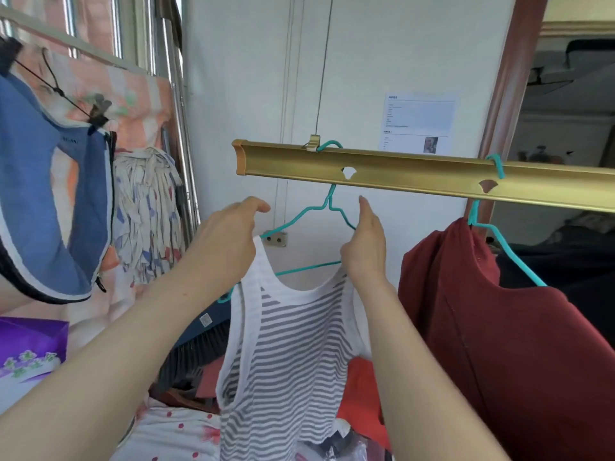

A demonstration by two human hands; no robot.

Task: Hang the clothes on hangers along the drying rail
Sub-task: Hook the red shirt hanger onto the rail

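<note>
**Seating the striped top on its hanger**

Left hand (229,234): fingers curled, pinching the left strap of the striped tank top (286,344) where it meets the left arm of the teal hanger (299,216). Right hand (364,249): curled at the right strap by the hanger's right shoulder, forefinger poking up. The exact grip is hidden behind the back of the hand.

The top hangs between both hands. Its neckline sags below the hanger's lower bar and its body drops toward the near clothes pile (179,430). The hanger's hook is already over the gold drying rail (416,176), near the rail's left end, just beside the cord clip (314,143).

Step, by my read: spreading both straps onto the hanger's shoulders. To do it well:
- Slide each strap outward along the wire until it sits past the slope.
- Keep the two sides level so the top can't slip off one end.
- Don't yank down. The hook only rests on the rail and could jump off.
- Let go one hand at a time and check the top hangs straight.

Right along the rail, a dark red garment (466,311) hangs on a second teal hanger (512,257), near the right forearm. Leave a gap there for airflow. Far left, a blue garment (43,194) hangs on another rail. There are more clothes in the pile, so I'd guess the task is partway done.
</note>
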